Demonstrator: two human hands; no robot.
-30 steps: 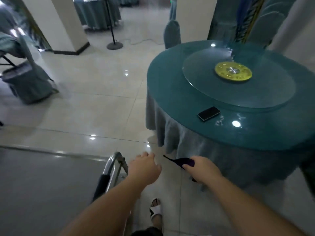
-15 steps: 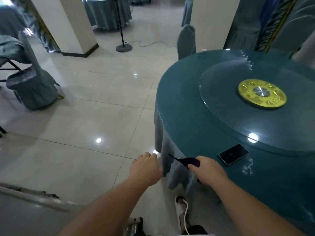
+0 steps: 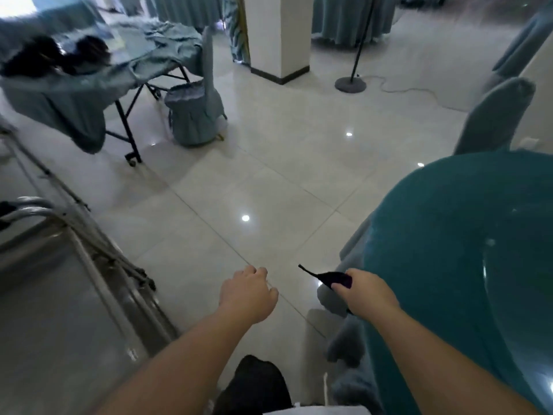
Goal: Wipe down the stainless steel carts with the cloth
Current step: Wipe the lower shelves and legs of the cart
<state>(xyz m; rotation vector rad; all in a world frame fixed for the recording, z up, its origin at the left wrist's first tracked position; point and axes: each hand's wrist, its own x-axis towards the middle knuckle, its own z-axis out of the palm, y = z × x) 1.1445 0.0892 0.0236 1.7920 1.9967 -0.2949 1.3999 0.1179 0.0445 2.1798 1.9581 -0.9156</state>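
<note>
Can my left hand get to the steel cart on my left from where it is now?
Probably yes. The left hand is empty, with only bare floor between it and the cart. The right hand holds the dark cloth.

Banquet hall (draped round table (image 3: 449, 235))

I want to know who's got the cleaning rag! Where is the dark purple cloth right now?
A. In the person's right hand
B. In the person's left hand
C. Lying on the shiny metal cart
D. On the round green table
A: the dark purple cloth is pinched in the grip of the right hand, while the left hand holds nothing and hangs over the floor, beside the stainless steel cart.
</note>
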